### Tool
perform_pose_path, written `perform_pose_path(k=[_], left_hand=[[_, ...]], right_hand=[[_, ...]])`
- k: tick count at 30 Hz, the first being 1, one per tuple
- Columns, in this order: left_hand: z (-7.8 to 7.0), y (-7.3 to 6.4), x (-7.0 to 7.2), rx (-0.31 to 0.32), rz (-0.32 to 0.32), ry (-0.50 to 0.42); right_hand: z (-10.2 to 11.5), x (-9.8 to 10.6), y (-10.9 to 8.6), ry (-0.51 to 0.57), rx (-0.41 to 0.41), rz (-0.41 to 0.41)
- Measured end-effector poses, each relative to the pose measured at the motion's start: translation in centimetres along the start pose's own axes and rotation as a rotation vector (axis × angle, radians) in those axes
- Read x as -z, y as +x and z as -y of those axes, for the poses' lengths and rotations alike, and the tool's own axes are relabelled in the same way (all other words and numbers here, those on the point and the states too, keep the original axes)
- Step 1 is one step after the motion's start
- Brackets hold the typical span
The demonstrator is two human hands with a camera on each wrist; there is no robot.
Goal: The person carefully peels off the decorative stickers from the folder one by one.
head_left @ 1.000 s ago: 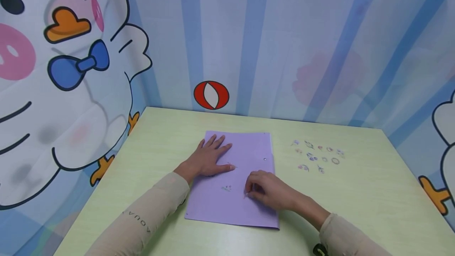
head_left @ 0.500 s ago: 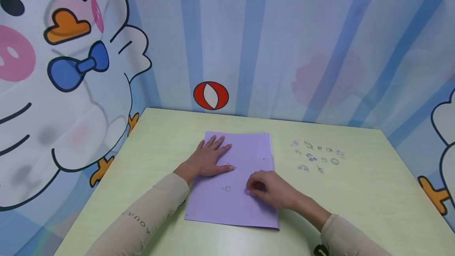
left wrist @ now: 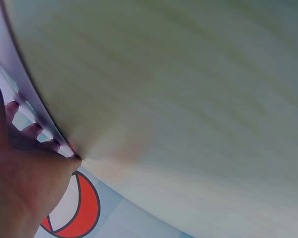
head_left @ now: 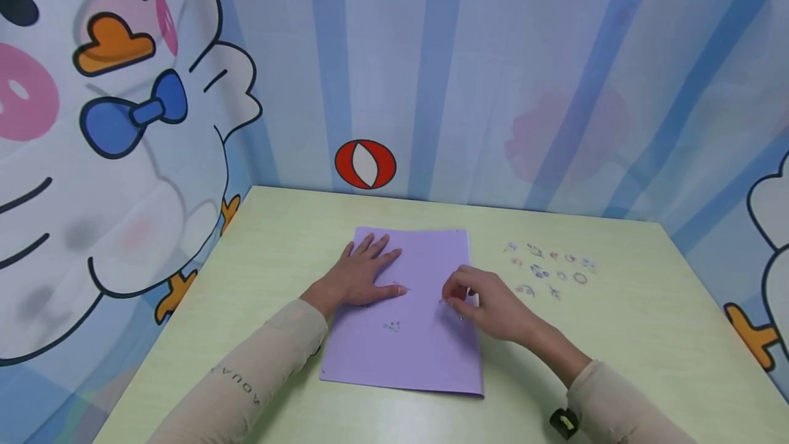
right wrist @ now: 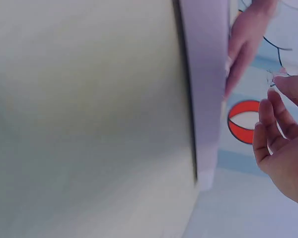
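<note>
A purple folder-like sheet [head_left: 419, 362] lies on the table, a small flower-patterned sticker [head_left: 392, 326] on its lower middle. My left hand [head_left: 364, 276] rests on its upper left with fingers spread, the thumb beside another small mark that it partly hides. Above the sheet's right half, my right hand [head_left: 483, 300] pinches a small clear sticker [right wrist: 271, 78] between thumb and index finger. In the right wrist view the sticker looks transparent with fine dark lines; its pattern is too small to tell. The left wrist view shows the left hand [left wrist: 25, 178] at the sheet's edge.
Several small stickers [head_left: 540, 271] lie in loose rows on the pale table [head_left: 616, 334], right of the sheet. A printed cartoon backdrop [head_left: 401, 88] stands behind the table. A dark wrist strap [head_left: 564, 422] shows at the right sleeve.
My right hand has moved up and to the right from the sheet's lower right part, with the small sticker in its fingertips. The left hand has stayed in place.
</note>
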State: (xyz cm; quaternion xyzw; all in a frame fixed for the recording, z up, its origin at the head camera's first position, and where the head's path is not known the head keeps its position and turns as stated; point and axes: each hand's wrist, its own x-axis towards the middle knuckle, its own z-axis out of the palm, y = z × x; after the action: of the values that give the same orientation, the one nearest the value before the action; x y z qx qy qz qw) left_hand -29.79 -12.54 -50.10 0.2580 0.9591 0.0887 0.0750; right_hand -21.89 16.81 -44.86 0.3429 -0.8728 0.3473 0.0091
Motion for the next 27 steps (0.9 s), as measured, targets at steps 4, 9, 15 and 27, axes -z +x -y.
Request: perform_pose_path(k=[4,9,15,27], left_hand=[[0.0,0.0,0.0,-0.001,0.001,0.002],[0.1,-0.1,-0.1,-0.007,0.007,-0.007],[0.2,0.0,-0.1,-0.017,-0.003,-0.013],[0.2,-0.1,0.0,-0.024,-0.005,-0.015]], right_hand=[[-0.1,1.1,0.3,0.001,-0.016,-0.029],[-0.3,2.3,0.4,-0.039,-0.054,-0.081],[-0.7,3.2,0.2,-0.021,-0.121,-0.148],[-1.8,4.1,-0.5,0.004,-0.214,-0.198]])
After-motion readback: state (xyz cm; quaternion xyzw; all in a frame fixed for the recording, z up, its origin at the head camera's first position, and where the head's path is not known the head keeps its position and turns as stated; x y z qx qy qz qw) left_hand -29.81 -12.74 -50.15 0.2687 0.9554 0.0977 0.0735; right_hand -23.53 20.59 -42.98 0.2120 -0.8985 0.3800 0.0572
